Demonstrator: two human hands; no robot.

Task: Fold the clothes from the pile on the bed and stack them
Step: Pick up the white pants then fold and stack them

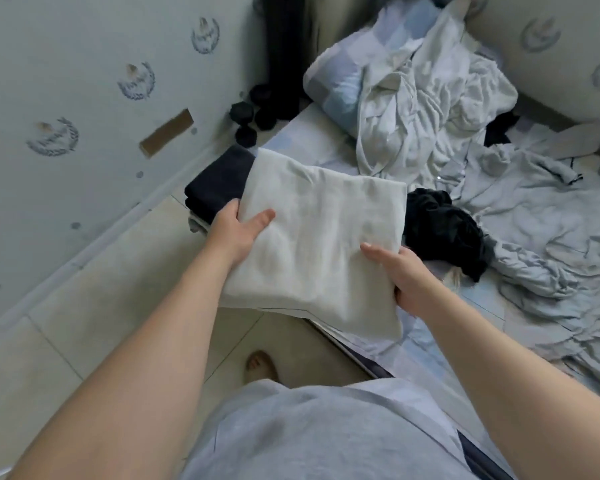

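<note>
A folded off-white cloth rectangle (319, 237) is held over the bed (309, 140) edge; the left grip (237, 230) and right grip (406, 271) pinch its sides, thumbs on top. A folded navy stack (218, 183) lies partly beneath it, a crumpled black garment (444, 233) just beside, rumpled pale clothes (430, 109) beyond.

Light grey shirt (326, 434), bare forearms, barefoot.

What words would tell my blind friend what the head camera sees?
The left hand and right hand hold a folded white garment over the edge of the bed, beside a dark folded stack. Unfolded clothes lie heaped there.
</note>
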